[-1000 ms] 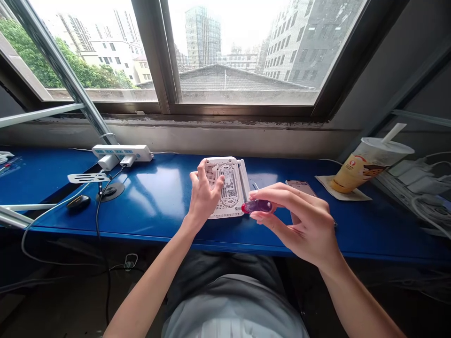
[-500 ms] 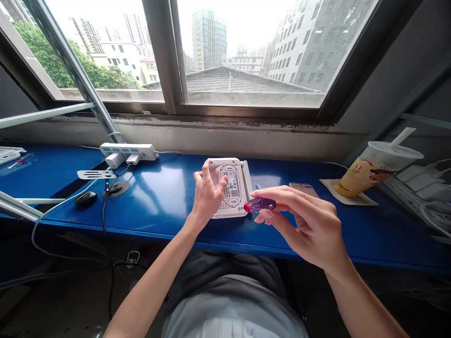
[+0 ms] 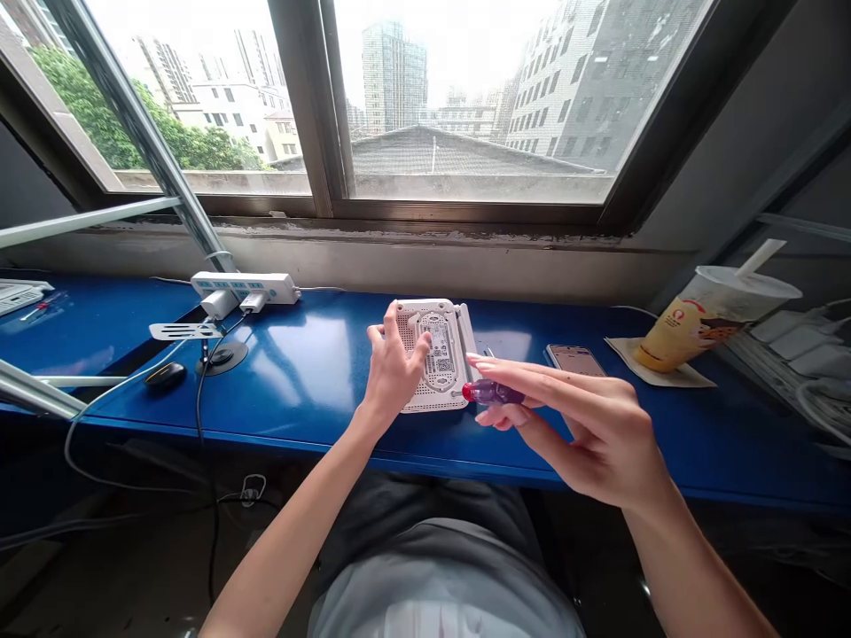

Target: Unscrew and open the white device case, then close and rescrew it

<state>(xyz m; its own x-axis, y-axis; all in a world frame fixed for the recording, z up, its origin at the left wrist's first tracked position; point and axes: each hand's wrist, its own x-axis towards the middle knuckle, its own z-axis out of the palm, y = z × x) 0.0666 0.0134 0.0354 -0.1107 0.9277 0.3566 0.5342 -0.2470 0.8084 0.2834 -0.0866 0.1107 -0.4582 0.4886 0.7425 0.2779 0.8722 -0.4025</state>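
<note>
A white router-like box [image 3: 439, 354] lies underside up on the blue desk, its label and vent holes showing and a white antenna folded along its right edge. My left hand [image 3: 397, 363] grips its left side, thumb on the underside. Between the thumb and fingers of my right hand [image 3: 585, 425] is a screwdriver with a purple and red handle [image 3: 493, 393], its red end toward the box's lower right corner. A thin metal shaft seems to show there, by a corner hole.
A phone [image 3: 574, 360] lies behind my right hand. Farther right, a drink cup [image 3: 705, 319] stands on a napkin [image 3: 678, 377]. On the left are a power strip [image 3: 245, 287], a black mouse [image 3: 166, 376], cables and a metal frame [image 3: 143, 133].
My right hand has shifted slightly right and down, its fingers straighter around the screwdriver handle. The left hand and the box look nearly unchanged.
</note>
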